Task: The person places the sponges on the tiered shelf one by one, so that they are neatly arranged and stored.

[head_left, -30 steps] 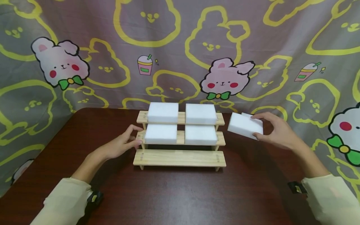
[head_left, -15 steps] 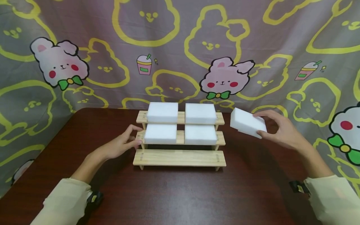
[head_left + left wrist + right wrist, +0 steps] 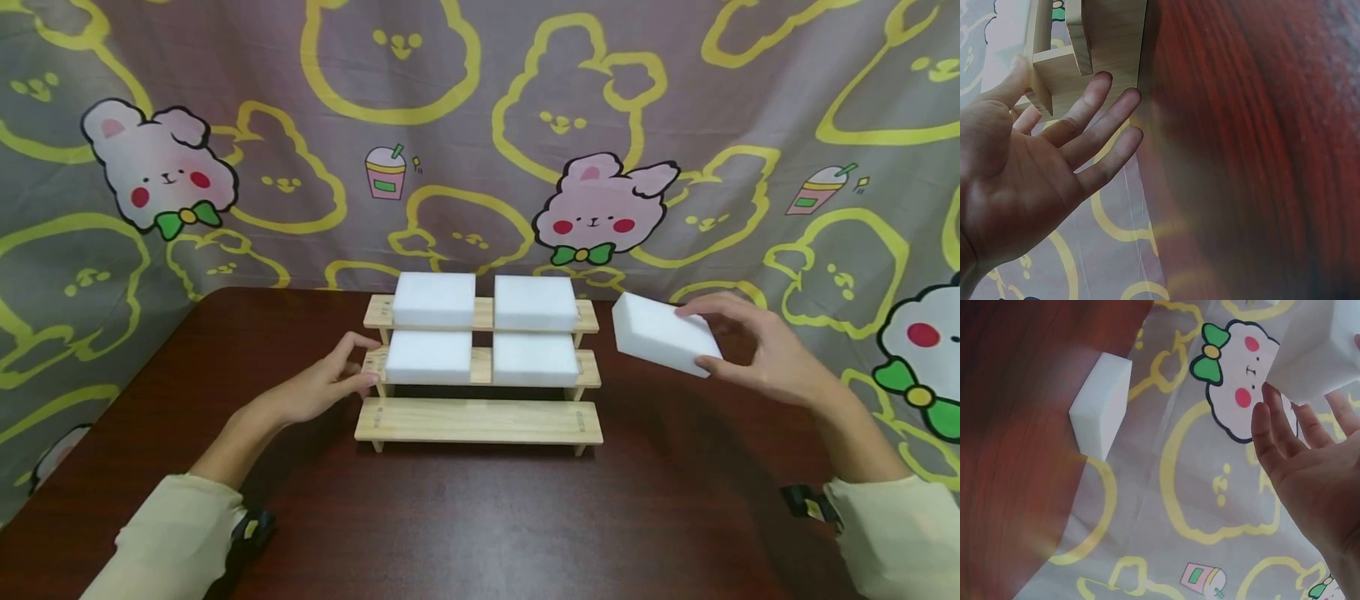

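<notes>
In the head view, a three-tier wooden display stand (image 3: 480,422) stands mid-table. Two white foam blocks sit on its top tier, such as the back left block (image 3: 433,298), and two on the middle tier, such as the front right block (image 3: 535,358). My left hand (image 3: 330,375) pinches the middle tier's left end between thumb and index finger; its other fingers (image 3: 1107,134) stretch out loosely in the left wrist view. To the stand's right, my right hand (image 3: 757,350) grips another white foam block (image 3: 660,333), tilted above the table, thumb at the near edge and fingers behind.
In the right wrist view, one more white foam block (image 3: 1100,406) lies on the dark red-brown table (image 3: 480,517), hidden from the head view. A patterned cartoon curtain (image 3: 465,100) hangs behind the table and along its right side.
My right hand has lifted its block and shifted slightly right. The block behind it, partly visible earlier, is now covered in the head view. My left hand and the stand have stayed still.
</notes>
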### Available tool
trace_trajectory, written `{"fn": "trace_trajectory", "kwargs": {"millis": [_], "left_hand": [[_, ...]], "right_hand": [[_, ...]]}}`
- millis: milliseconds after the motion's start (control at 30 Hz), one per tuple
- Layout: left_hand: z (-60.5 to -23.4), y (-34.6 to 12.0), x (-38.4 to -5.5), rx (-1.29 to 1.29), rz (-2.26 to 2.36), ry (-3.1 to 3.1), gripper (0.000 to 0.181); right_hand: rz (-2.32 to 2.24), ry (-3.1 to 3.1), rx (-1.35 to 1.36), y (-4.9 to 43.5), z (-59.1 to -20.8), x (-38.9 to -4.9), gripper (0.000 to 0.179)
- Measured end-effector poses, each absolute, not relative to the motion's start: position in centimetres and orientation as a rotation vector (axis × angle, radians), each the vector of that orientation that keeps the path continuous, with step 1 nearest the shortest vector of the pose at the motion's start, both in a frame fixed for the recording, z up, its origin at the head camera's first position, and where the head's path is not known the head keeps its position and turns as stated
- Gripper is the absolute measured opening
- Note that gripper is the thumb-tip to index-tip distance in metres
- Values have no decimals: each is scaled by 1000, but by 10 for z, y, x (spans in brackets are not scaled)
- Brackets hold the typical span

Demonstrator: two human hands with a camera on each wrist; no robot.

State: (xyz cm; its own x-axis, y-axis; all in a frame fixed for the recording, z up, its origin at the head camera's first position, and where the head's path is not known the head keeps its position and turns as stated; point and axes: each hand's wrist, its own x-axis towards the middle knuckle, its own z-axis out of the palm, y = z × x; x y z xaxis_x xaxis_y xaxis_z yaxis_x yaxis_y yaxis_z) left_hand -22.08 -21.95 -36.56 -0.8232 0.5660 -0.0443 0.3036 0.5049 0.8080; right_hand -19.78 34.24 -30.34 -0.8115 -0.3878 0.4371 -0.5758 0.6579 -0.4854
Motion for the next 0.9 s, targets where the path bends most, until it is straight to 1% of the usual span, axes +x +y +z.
{"fn": "trace_trajectory", "kwargs": {"millis": [300,900], "left_hand": [[-365,-219,-222,732,1226,2453,49],[-367,-219,-221,733,1224,2460,48]], "right_hand": [[921,-2608,817,329,-296,-190,63],[928,-2484,1138,309,-290,-186,68]]}}
